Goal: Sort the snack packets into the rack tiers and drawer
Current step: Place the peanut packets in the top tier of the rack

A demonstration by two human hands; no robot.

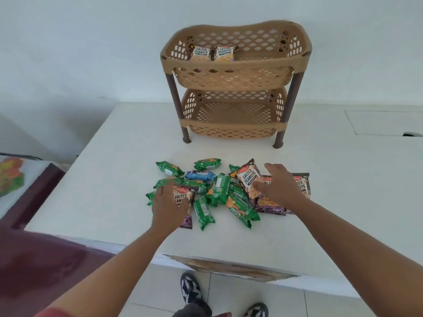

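Counter (332, 179) is being used as the staging surface; rack (235, 81) is standing at its far side, well apart from the pile.

Top tier (235, 62) is already holding two peanut packs (212, 53), upright, side by side at the left. Lower tier (233, 124) is showing bare. No drawer is being seen clearly; a metallic edge below the counter front may be it, cannot tell.

Pile (217, 191) is lying mid-counter: mostly green packs (203, 212), one blue pack (200, 175), and several peanut packs mixed in.

Right hand (278, 187) is being lowered, fingers spread, over a tilted peanut pack (249, 179) – touching, but a closed grip is not being shown. Left hand (168, 205) is being laid on another peanut pack (183, 197), fingers curling over it; whether it is actually pinched cannot be told.

Step in hand, by judgement: peanut packs are being pulled for the top tier. To be done well:
- each pack is being taken by its edge seam, so green neighbours are not being dragged along
- lift is being kept straight up before the reach
- packs are being stood beside the two already placed, filling rightward
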